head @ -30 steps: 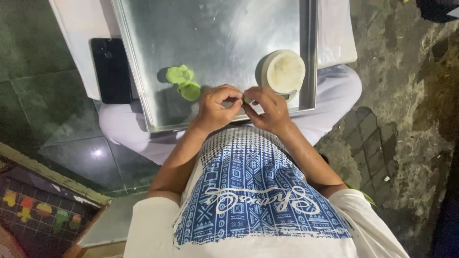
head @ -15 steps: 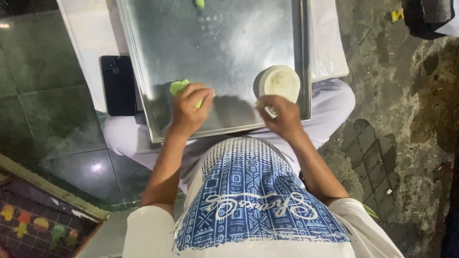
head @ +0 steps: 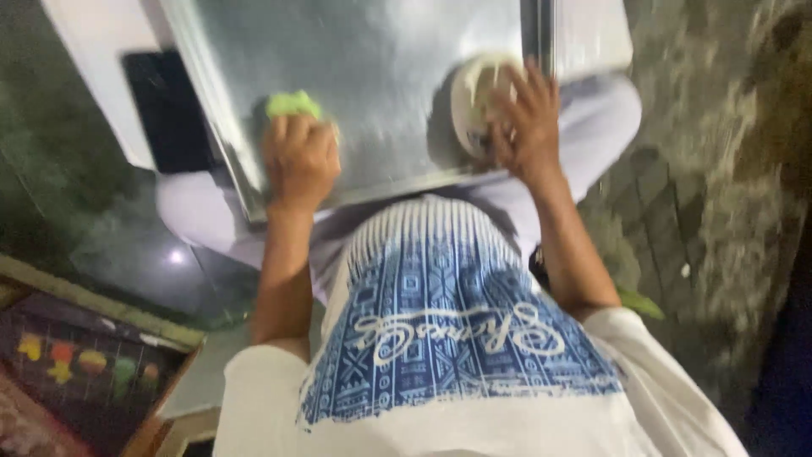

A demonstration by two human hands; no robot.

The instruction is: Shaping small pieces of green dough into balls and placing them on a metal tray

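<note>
A metal tray [head: 372,59] rests across my lap. My left hand [head: 300,161] lies at its near left corner with the fingers curled, knuckles up, against a small lump of green dough [head: 293,104] that shows just beyond my fingertips. My right hand [head: 526,118] is over a round white bowl [head: 470,89] at the tray's near right corner, fingers spread and dipping over its rim. The picture is blurred, so the bowl's contents are not visible.
A black phone [head: 167,110] lies on a white surface [head: 93,59] left of the tray. Dark green floor tiles [head: 51,195] are to the left and rough stone ground [head: 719,169] to the right. A patterned mat [head: 76,364] sits lower left.
My hands have parted from the tray's near edge. The left went to the green dough at the left, the right into the white bowl. The camera has moved closer.
</note>
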